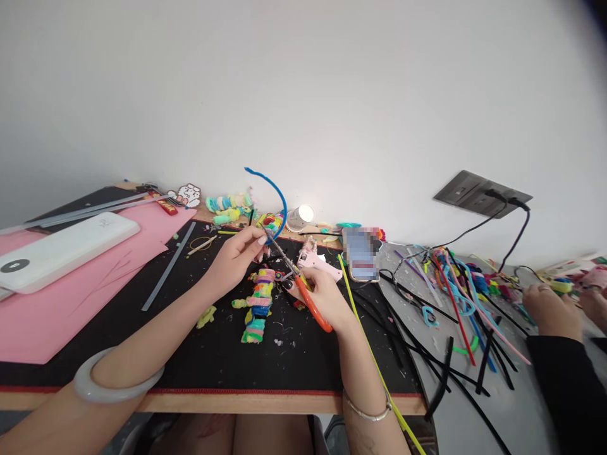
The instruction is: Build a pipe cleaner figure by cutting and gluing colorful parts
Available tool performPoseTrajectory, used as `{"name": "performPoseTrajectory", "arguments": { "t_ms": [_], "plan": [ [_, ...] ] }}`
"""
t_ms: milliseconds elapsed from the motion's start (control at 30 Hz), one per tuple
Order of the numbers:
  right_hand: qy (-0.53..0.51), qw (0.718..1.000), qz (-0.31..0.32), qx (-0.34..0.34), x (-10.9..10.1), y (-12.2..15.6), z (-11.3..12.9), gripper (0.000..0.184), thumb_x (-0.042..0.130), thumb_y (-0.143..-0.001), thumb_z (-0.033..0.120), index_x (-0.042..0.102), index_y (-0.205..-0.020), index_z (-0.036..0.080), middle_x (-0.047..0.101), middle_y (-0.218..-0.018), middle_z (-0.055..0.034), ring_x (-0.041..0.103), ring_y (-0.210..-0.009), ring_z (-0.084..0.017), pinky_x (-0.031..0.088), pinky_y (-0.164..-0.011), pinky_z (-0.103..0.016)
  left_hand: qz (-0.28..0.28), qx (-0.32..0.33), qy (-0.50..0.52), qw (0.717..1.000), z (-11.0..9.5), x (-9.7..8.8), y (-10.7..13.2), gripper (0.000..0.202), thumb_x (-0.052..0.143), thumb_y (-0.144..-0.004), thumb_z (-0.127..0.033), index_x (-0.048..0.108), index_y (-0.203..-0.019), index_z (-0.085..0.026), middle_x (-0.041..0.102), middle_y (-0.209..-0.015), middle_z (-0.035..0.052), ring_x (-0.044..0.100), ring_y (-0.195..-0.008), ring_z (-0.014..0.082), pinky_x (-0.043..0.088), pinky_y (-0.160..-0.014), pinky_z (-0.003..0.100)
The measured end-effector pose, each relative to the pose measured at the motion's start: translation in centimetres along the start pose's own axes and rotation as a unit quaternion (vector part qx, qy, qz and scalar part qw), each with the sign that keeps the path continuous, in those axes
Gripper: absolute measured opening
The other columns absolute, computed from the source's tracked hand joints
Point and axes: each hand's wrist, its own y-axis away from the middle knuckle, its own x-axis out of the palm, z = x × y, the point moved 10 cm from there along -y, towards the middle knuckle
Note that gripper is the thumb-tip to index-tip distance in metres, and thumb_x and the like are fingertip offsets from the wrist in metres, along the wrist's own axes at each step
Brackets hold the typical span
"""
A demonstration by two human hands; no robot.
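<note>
At mid-frame, the left hand (239, 249) pinches a curved blue chenille stem (283, 203), best held steady while the right hand (328, 294) grips orange-handled metal scissors (310, 304).

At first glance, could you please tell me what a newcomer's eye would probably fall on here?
Probably the orange-handled scissors in the right hand, with their blades close to the curved blue pipe cleaner that the left hand holds up. Below them, a striped, many-coloured figure lies on the black mat, while a large pink sheet stands out at the left.
</note>
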Motion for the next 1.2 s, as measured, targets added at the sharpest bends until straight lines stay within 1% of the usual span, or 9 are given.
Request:
{"name": "performPoseTrajectory", "arguments": {
  "t_ms": [200,400,600,700,900,967,1033,1133,1200],
  "plan": [
    [-0.017,1.000,0.018,-0.001,0.0,0.0,0.2,0.037,0.059,-0.073,0.050,0.044,-0.064,0.017,0.038,-0.060,0.0036,0.036,-0.057,-0.009,0.028,-0.050,-0.021,0.032,-0.005,-0.008,0.999,0.2,0.4,0.1,0.023,0.041,-0.090,-0.034,0.049,-0.074,-0.018,0.046,-0.068,-0.0036,0.046,-0.064,0.0114,0.037,-0.065,0.024],
    [-0.060,0.998,0.030,-0.008,0.0,0.2,0.4,0.039,0.059,-0.072,0.050,0.041,-0.061,0.017,0.039,-0.058,0.0040,0.037,-0.055,-0.008,0.028,-0.049,-0.020,0.062,-0.017,-0.002,0.998,-0.3,0.5,0.2,0.024,0.044,-0.088,-0.036,0.049,-0.074,-0.018,0.048,-0.067,-0.0040,0.048,-0.065,0.0112,0.038,-0.067,0.023],
    [-0.108,0.992,0.071,-0.003,0.6,0.4,0.8,0.038,0.059,-0.074,0.046,0.040,-0.061,0.017,0.037,-0.056,0.0052,0.035,-0.050,-0.007,0.026,-0.046,-0.019,0.071,-0.051,0.006,0.996,0.5,0.2,0.0,0.028,0.049,-0.084,-0.040,0.053,-0.069,-0.017,0.054,-0.065,-0.0025,0.049,-0.064,0.0116,0.039,-0.064,0.023],
    [-0.121,0.989,0.082,0.003,0.8,0.5,0.9,0.036,0.059,-0.075,0.046,0.042,-0.061,0.017,0.037,-0.053,0.0058,0.035,-0.047,-0.006,0.026,-0.045,-0.019,0.073,-0.063,0.005,0.995,0.9,0.2,-0.1,0.029,0.050,-0.083,-0.042,0.054,-0.067,-0.017,0.055,-0.063,-0.0023,0.049,-0.062,0.0114,0.039,-0.062,0.023],
    [-0.118,0.990,0.077,0.006,0.7,0.5,0.9,0.038,0.058,-0.075,0.049,0.044,-0.061,0.016,0.041,-0.054,0.0047,0.037,-0.048,-0.007,0.028,-0.045,-0.019,0.070,-0.052,-0.003,0.996,0.2,0.3,0.0,0.030,0.044,-0.086,-0.041,0.053,-0.070,-0.017,0.053,-0.064,-0.0023,0.048,-0.061,0.0113,0.040,-0.064,0.023],
    [-0.114,0.991,0.071,0.004,0.6,0.4,0.9,0.040,0.056,-0.076,0.050,0.043,-0.060,0.016,0.041,-0.053,0.0045,0.038,-0.047,-0.007,0.027,-0.044,-0.019,0.064,-0.044,-0.017,0.997,0.0,0.3,0.1,0.032,0.040,-0.088,-0.041,0.054,-0.072,-0.017,0.055,-0.065,-0.0014,0.050,-0.061,0.0119,0.041,-0.065,0.024],
    [-0.114,0.991,0.067,0.002,0.5,0.4,1.0,0.041,0.055,-0.077,0.051,0.043,-0.059,0.017,0.041,-0.053,0.0045,0.039,-0.048,-0.007,0.026,-0.044,-0.019,0.044,-0.034,-0.045,0.997,-0.1,0.1,0.2,0.030,0.041,-0.088,-0.042,0.055,-0.078,-0.017,0.057,-0.068,-0.0006,0.053,-0.063,0.0127,0.043,-0.064,0.025],
    [-0.124,0.990,0.065,0.007,0.6,0.5,1.0,0.041,0.056,-0.076,0.052,0.042,-0.060,0.017,0.039,-0.052,0.0050,0.039,-0.047,-0.007,0.027,-0.044,-0.019,-0.013,-0.004,-0.122,0.992,-0.4,-0.9,0.5,0.025,0.051,-0.082,-0.042,0.056,-0.089,-0.019,0.061,-0.075,0.0010,0.058,-0.069,0.0150,0.046,-0.063,0.025],
    [-0.126,0.990,0.063,0.018,0.6,0.5,0.9,0.041,0.057,-0.075,0.053,0.042,-0.062,0.017,0.040,-0.053,0.0050,0.039,-0.047,-0.007,0.028,-0.043,-0.019,-0.045,0.025,-0.177,0.983,-0.7,-1.3,0.7,0.022,0.054,-0.081,-0.040,0.057,-0.089,-0.019,0.064,-0.078,0.0020,0.060,-0.072,0.0160,0.048,-0.065,0.025]
  ]
}}
